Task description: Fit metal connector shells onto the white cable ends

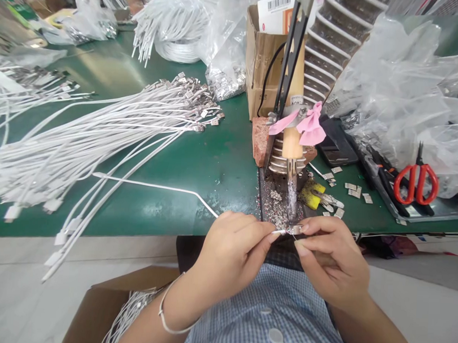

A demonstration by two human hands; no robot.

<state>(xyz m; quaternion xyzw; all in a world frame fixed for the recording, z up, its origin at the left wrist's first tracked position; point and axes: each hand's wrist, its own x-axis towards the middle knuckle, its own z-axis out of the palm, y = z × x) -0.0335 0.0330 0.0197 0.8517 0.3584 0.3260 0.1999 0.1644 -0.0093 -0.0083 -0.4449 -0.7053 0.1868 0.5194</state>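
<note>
My left hand (pixel 231 251) is closed in a pinch on a white cable (pixel 172 188), whose stripped end points right and whose tail lies leftward over the green table. Between thumb and fingers, my right hand (pixel 333 260) pinches a small metal USB connector (pixel 295 229); a thin wire also shows by its fingertips, too fine to name. Cable end and connector meet just under the tip of a soldering iron (pixel 291 186), which is fixed pointing down, with a wooden handle and pink tie (pixel 309 125). Whether the tip touches them I cannot tell.
A large bundle of white cables (pixel 87 131) with metal plugs covers the table's left. Right of the iron are a yellow sponge (pixel 312 194), loose connectors (pixel 354 190), a black phone (pixel 335 142) and red-handled snips (pixel 416 183). A cardboard box (pixel 96 307) with cables stands below.
</note>
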